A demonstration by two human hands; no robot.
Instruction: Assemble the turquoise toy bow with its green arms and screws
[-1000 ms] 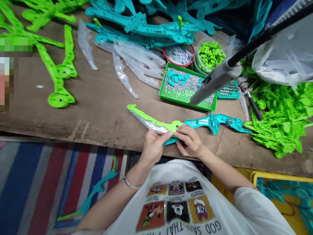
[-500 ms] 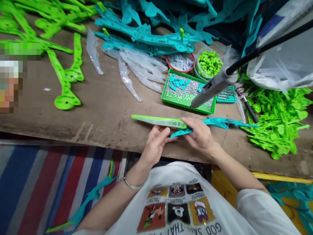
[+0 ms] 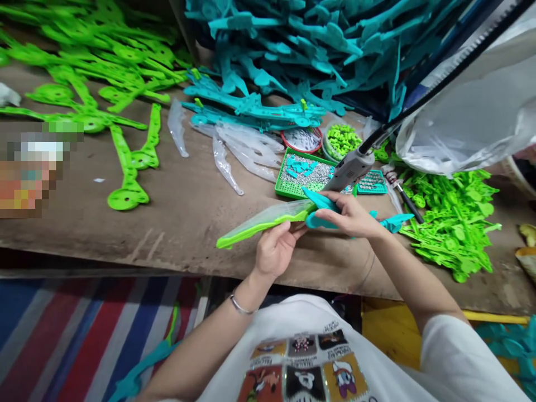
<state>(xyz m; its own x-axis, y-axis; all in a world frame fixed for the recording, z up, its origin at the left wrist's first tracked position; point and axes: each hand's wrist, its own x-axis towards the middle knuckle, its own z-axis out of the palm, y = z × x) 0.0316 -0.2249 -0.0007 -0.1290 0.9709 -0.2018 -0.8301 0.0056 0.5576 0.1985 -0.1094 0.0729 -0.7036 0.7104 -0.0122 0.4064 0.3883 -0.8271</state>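
My left hand [image 3: 276,248] is closed on a long green plastic piece [image 3: 259,224], thumb on its near edge. A clear, curved plastic blade [image 3: 270,212] lies along the green piece. My right hand [image 3: 349,215] grips the teal plastic body [image 3: 320,219] joined to the green piece's right end; its far end shows beyond my right wrist. The two-colour assembly is held over the table, tilted with its green tip low on the left. Just behind my right hand hangs a grey electric screwdriver [image 3: 349,167], its tip hidden from view.
A green tray [image 3: 288,188] holds screws and small teal pieces. Beyond it stand a red basket [image 3: 305,149] and a tub of green bits [image 3: 343,139]. Loose clear blades [image 3: 247,151], a teal heap [image 3: 285,50], and green heaps [image 3: 452,218] surround the work area.
The assembly has turned in my hands: the green end has dipped and the teal end has risen, showing more of the clear blade. The view has shifted, bringing more of the back heaps into sight.
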